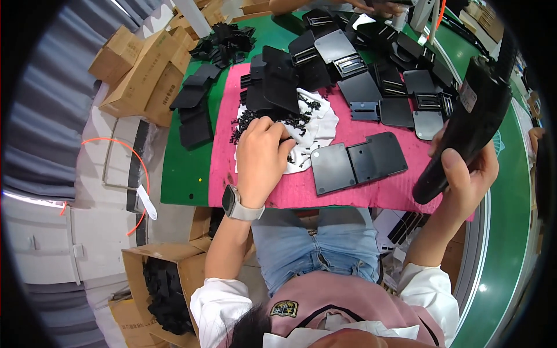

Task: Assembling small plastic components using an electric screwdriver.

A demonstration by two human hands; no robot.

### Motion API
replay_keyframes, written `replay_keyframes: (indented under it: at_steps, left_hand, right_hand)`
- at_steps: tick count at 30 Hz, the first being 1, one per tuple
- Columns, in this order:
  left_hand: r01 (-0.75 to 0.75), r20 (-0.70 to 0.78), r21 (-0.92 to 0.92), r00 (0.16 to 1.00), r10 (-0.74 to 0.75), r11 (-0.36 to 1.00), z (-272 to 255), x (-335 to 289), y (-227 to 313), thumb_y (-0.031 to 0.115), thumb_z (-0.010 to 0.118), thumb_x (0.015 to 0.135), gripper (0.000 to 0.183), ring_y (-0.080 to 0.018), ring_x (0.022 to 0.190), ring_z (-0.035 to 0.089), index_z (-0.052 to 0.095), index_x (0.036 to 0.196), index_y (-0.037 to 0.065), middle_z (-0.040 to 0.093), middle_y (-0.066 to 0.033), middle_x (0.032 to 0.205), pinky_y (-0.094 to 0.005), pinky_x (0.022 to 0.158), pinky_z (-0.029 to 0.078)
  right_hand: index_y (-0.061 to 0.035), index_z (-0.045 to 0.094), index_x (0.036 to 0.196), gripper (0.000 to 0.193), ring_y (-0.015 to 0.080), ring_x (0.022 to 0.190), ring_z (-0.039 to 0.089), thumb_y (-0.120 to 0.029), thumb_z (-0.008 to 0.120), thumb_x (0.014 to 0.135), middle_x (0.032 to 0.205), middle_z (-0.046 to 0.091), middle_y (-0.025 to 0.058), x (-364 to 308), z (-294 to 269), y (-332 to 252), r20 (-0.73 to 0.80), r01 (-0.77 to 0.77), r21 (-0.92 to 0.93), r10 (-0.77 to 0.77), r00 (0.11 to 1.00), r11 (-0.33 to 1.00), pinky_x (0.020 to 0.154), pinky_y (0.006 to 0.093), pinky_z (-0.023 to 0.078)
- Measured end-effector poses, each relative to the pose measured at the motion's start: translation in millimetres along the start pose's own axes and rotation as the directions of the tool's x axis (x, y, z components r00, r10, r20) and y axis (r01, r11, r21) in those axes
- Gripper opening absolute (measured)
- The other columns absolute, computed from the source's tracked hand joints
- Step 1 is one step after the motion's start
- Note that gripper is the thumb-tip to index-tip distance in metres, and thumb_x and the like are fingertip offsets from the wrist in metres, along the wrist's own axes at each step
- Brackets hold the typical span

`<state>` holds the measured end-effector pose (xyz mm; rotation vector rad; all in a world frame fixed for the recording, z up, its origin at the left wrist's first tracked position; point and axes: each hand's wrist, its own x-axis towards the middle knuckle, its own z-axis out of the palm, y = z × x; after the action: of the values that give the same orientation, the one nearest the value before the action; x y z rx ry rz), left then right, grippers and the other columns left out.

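Note:
My left hand (264, 152), with a watch at its wrist, reaches into a pile of small black screws (246, 120) on a white cloth (325, 123). Its fingers are curled together and their tips are hidden, so what they pinch does not show. In my right hand (469, 174) is a black electric screwdriver (471, 110), held tilted with its lower end over the mat's right part and a cable at its top. Between the hands lies a black hinged two-panel part (358, 161), flat and unfolded on the pink mat (278, 194).
Black plates (279, 81) stand stacked behind the cloth. Many similar panels (362, 93) crowd the back right of the green table (180, 174). Black pieces (223, 46) are heaped at the far left. Cardboard boxes (142, 75) stand left. Another person's hand (383, 8) shows at the far edge.

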<state>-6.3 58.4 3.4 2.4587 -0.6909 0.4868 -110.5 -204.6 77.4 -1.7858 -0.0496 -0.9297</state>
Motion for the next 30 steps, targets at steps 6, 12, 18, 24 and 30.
replay_keyframes:
  at_steps: [6, 12, 18, 24, 30]
  left_hand:
    - [0.056, -0.083, -0.126, 0.994, -0.067, 0.99, -5, 2, -1, 0.004, 0.068, 0.071, 0.01, -0.028, 0.069, 0.056, 0.06, 0.075, 0.001, 0.056, -0.0102, 0.07, -0.0383, 0.062, 0.043]
    - [0.042, -0.114, -0.253, 0.991, -0.073, 0.966, -5, 7, -2, 0.003, 0.065, 0.076, 0.006, -0.0276, 0.063, 0.059, 0.063, 0.079, 0.0, 0.06, -0.0111, 0.071, -0.0346, 0.056, 0.045]
    - [0.064, -0.102, -0.205, 0.991, -0.086, 0.977, -6, 11, 7, 0.005, 0.066, 0.076, 0.005, -0.025, 0.06, 0.059, 0.064, 0.077, 0.0, 0.061, -0.0105, 0.072, -0.0321, 0.054, 0.045]
    - [0.326, 0.264, -0.794, 0.945, -0.192, 0.513, 0, 3, 36, 0.0, 0.069, 0.076, 0.01, -0.0082, 0.066, 0.06, 0.066, 0.085, -0.003, 0.065, -0.0045, 0.076, -0.021, 0.061, 0.048]
    - [0.435, 0.429, -0.897, 0.899, -0.083, 0.082, 6, -3, 59, 0.006, 0.06, 0.088, 0.016, -0.0141, 0.07, 0.064, 0.064, 0.098, -0.006, 0.066, -0.0122, 0.083, -0.0233, 0.067, 0.051]
  right_hand:
    - [0.0071, 0.056, 0.097, 0.048, 0.0132, 0.064, 0.054, -0.023, 0.072, 0.063, 0.073, 0.057, 0.0064, 8, 15, -11, 0.037, -0.008, 0.227, 0.0, 0.999, 0.974, 0.059, 0.0241, 0.043]
    - [0.0117, 0.02, 0.137, 0.089, 0.0167, 0.066, 0.054, -0.043, 0.057, 0.077, 0.087, 0.048, 0.0118, 23, 27, -17, 0.259, -0.097, 0.468, -0.032, 0.965, 0.879, 0.059, 0.0246, 0.043]
    - [0.0077, 0.013, 0.141, 0.083, 0.0172, 0.071, 0.054, -0.043, 0.05, 0.086, 0.095, 0.046, 0.0135, 35, 35, -11, 0.368, -0.161, 0.623, -0.106, 0.924, 0.765, 0.062, 0.0273, 0.045]
    - [0.0044, 0.019, 0.14, 0.075, 0.0116, 0.05, 0.048, -0.042, 0.047, 0.088, 0.082, 0.044, 0.0076, 44, 41, -10, 0.495, -0.292, 0.741, -0.197, 0.847, 0.605, 0.058, 0.0292, 0.045]
    - [-0.0026, 0.028, 0.134, 0.073, 0.0087, 0.046, 0.049, -0.046, 0.06, 0.084, 0.071, 0.046, -0.0016, 36, 49, -8, 0.286, -0.143, 0.894, -0.295, 0.912, 0.425, 0.056, 0.0274, 0.044]
